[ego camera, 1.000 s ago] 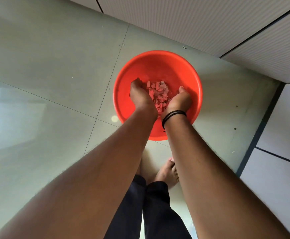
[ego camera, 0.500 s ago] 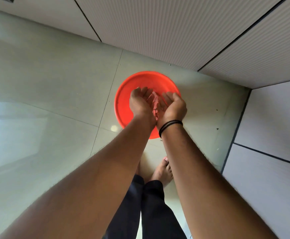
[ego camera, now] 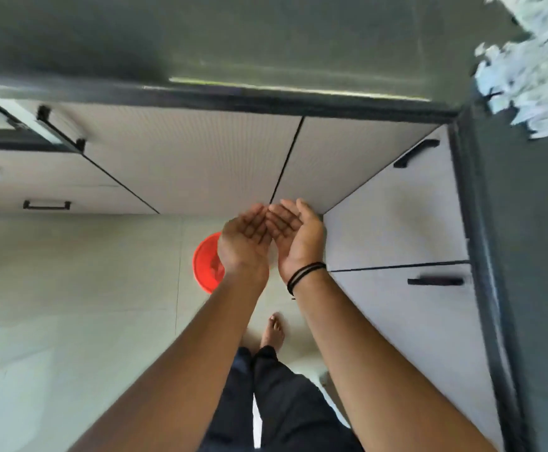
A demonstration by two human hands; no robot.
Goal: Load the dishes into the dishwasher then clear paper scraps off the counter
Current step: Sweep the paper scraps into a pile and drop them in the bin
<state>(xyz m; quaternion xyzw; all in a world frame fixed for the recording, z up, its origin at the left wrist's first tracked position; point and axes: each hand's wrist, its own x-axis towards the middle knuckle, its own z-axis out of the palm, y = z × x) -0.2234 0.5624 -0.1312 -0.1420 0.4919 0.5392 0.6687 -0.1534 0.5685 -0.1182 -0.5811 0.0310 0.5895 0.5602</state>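
Between the two raised palms nothing is held: the left hand [ego camera: 245,238] and the right hand [ego camera: 294,234] sit side by side, palms up, fingers loosely cupped and relaxed, edges close together and possibly touching at the fingertips. A black band [ego camera: 305,274] circles the right wrist. Below the left hand, on the pale floor [ego camera: 70,305], stands a red tub [ego camera: 206,264], half covered by that wrist; something darker shows inside it, too blurred to name.

Up on the dark counter [ego camera: 527,223], at the far right corner of the view, lies a heap of white paper scraps [ego camera: 523,73], well apart from both hands. These scraps should be very light, soft and loose, likely to flutter or spill through any gap, so my judgement is that they want gathering from the sides of the heap with both palms pushed together beneath and around them, rather than pinching single bits. A tight cup with closed fingers would lose fewest.

Much is unclear. The heap runs off the top and right edges, so its full extent cannot be told, and motion blur smears its outline. No dishwasher or dishes are identifiable among the pale cabinet fronts [ego camera: 184,158] with black handles. Whether more scraps lie elsewhere on the counter is not visible.
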